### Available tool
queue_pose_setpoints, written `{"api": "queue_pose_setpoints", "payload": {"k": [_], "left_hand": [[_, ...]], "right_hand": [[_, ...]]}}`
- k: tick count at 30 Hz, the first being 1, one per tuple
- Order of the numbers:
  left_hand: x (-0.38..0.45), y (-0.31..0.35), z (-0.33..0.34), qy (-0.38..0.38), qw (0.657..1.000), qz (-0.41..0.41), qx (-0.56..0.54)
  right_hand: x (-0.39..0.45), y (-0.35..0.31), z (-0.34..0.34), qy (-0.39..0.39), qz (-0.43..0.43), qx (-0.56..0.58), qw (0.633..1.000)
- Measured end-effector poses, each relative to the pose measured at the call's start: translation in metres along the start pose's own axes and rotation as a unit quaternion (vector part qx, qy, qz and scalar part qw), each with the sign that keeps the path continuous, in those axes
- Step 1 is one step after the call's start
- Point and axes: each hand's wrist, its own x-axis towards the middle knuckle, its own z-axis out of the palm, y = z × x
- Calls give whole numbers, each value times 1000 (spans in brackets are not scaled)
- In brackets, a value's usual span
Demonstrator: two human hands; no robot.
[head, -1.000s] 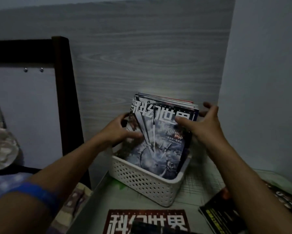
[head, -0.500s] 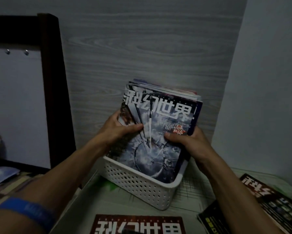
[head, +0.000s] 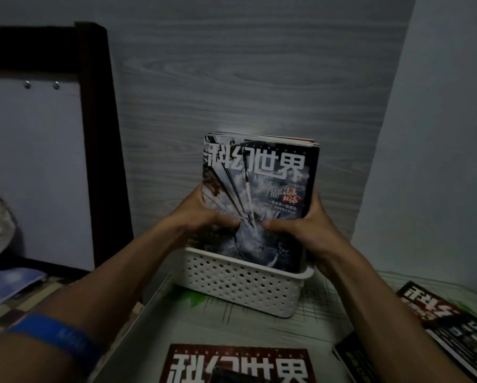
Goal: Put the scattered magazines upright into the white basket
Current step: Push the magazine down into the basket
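Gripping a stack of magazines [head: 259, 189] from both sides, a person stands it upright in a white basket [head: 243, 286] on a pale table [head: 204, 322], seen from a head-worn camera in dim light. The left hand [head: 204, 217] curls round the stack's left edge with its thumb across the front cover; the right hand [head: 303, 225] holds the right edge the same way, thumb nearly meeting the other near the cover's middle. The stack's lower part sits inside the basket, leaning slightly back toward a grey wood-grain wall [head: 245, 78]. Three more magazines lie flat on the table: a red-covered one [head: 237, 363] at the near edge, a dark one [head: 353, 352] beside the right forearm, and another [head: 447, 324] at far right. A blue wristband [head: 55, 338] circles the left forearm. The likely risk is that, once released, the glossy stack slumps or fans forward, since the basket wall is low against the tall covers. Pressing unevenly could also tip or slide the light basket.
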Motion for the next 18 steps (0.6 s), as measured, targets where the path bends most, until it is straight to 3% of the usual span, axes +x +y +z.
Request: {"api": "queue_pose_setpoints", "payload": {"k": [5,9,14,18], "left_hand": [[-5,2,-1,18,999,-9,-28],[-12,7,-4,4,999,-5,-53],[-17,9,0,15,1000,8,4],[-16,10,0,3,1000,1,14]], "right_hand": [[-4,-2,7,37,-3,10,999],[-4,-6,4,15,-1,5,1000],[-1,-3,2,49,-15,-30,998],[0,0,-10,-6,20,-33,999]]}}
